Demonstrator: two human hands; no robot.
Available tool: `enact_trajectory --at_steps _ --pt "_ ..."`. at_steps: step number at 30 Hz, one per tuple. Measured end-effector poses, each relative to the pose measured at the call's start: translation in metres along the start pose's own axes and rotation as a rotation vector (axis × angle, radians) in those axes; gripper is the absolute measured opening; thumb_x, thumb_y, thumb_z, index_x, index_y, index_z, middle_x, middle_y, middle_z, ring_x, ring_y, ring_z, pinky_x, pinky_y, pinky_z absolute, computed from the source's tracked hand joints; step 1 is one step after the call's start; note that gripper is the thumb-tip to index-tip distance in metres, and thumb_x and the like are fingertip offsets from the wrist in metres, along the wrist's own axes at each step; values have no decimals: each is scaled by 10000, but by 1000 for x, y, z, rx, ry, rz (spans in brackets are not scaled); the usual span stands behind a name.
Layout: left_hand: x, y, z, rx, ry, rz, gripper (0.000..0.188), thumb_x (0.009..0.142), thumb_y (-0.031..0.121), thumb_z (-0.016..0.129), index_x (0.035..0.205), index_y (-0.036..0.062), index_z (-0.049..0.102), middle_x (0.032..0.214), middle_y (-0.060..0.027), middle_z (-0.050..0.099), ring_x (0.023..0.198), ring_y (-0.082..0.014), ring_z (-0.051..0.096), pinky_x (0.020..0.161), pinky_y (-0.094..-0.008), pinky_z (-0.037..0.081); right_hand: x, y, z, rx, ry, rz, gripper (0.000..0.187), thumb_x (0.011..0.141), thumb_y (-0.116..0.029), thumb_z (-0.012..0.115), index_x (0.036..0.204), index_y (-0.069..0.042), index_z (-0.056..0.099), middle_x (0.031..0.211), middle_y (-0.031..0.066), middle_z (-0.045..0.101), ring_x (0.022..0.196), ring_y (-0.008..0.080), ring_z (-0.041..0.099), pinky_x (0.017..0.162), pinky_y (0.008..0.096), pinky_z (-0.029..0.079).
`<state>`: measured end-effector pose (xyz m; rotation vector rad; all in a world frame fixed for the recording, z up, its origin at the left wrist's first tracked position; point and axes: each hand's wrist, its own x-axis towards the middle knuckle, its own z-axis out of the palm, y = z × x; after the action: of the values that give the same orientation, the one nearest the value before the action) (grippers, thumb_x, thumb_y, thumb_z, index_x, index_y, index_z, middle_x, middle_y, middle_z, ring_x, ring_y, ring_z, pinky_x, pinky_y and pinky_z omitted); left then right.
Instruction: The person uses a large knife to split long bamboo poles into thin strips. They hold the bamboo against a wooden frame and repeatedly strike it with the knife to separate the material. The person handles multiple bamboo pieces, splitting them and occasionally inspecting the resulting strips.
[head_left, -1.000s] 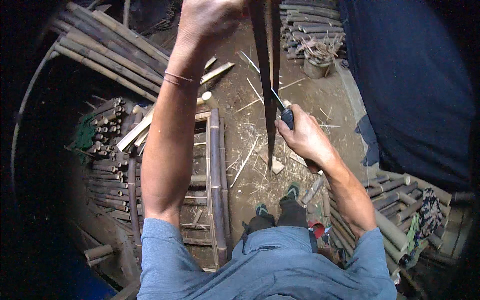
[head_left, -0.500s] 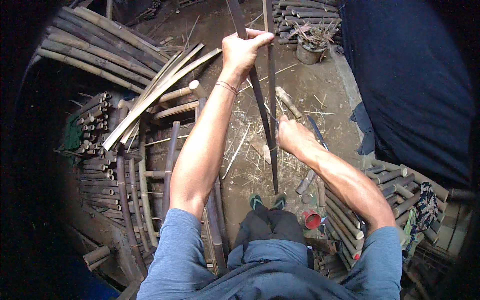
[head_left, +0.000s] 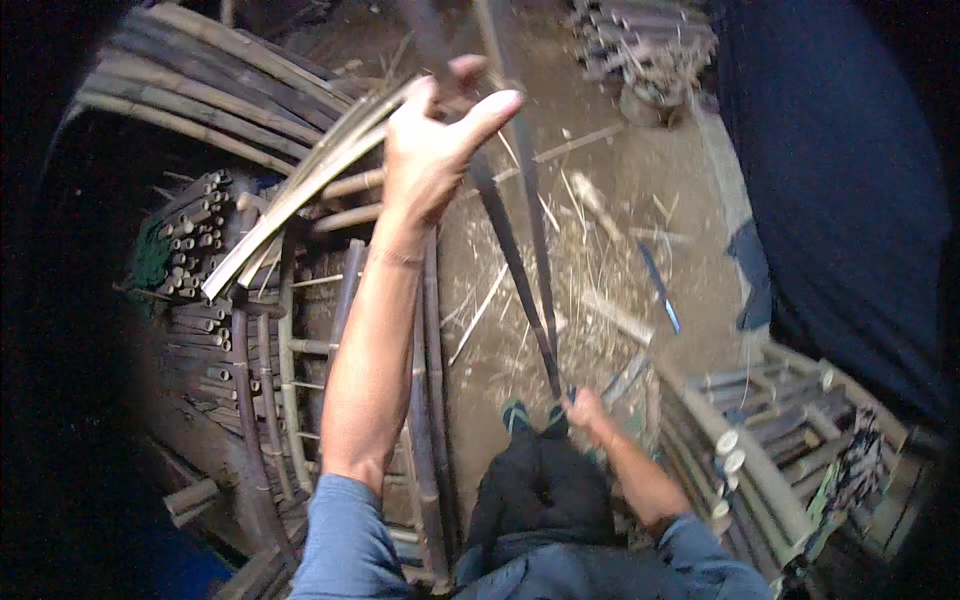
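Observation:
Two long, dark bamboo strips [head_left: 510, 235] run down from the top of the view and meet near my feet. My left hand [head_left: 425, 165] is raised beside their upper part, thumb stretched out and fingers apart; the fingertips are blurred. One strip passes behind this hand. Low down, at the lower end of the strips, my right hand [head_left: 590, 412] is closed on what looks like a small knife [head_left: 572, 394]. Only a dark bit of it shows, and its blade is hard to make out against the strips.
A long blade [head_left: 658, 288] lies on the littered floor. Bamboo frames and poles [head_left: 345, 300] stand at the left, with pale split strips [head_left: 290, 215] across them. A bamboo rack [head_left: 770, 440] is at the right, below a dark cloth [head_left: 830, 170]. A scrap-filled bucket [head_left: 652, 105] stands far off.
My right hand has come down along the strips toward my feet. The left hand has shifted left and its fingers have spread. The strips' tops have swung left.

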<state>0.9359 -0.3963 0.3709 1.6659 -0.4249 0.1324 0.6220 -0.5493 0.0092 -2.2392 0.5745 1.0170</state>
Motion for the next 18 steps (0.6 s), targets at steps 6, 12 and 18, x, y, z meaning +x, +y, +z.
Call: enact_trajectory --at_steps 6,12,18 --pt "-136 -220 16 -134 -81 -470 370 791 219 792 1056 6 645 903 -40 675 798 -118 608 745 -274 494 50 -24 -27 149 -179 -186 443 845 -342 641 1050 49 599 866 243 669 788 383 664 743 446 526" --pt "-130 -268 51 85 122 -465 273 789 220 790 913 -8 705 767 -12 666 689 -72 562 630 -231 459 68 -39 -45 -48 -55 -88 501 874 -274 593 1206 84 481 989 309 642 958 453 629 826 515 508" --pt "-141 -257 56 -129 247 -654 266 785 139 780 946 -33 657 704 -10 604 512 -70 514 443 -203 387 70 -60 -43 201 62 -303 463 886 -301 603 1172 47 498 984 294 642 935 447 636 787 508 513"
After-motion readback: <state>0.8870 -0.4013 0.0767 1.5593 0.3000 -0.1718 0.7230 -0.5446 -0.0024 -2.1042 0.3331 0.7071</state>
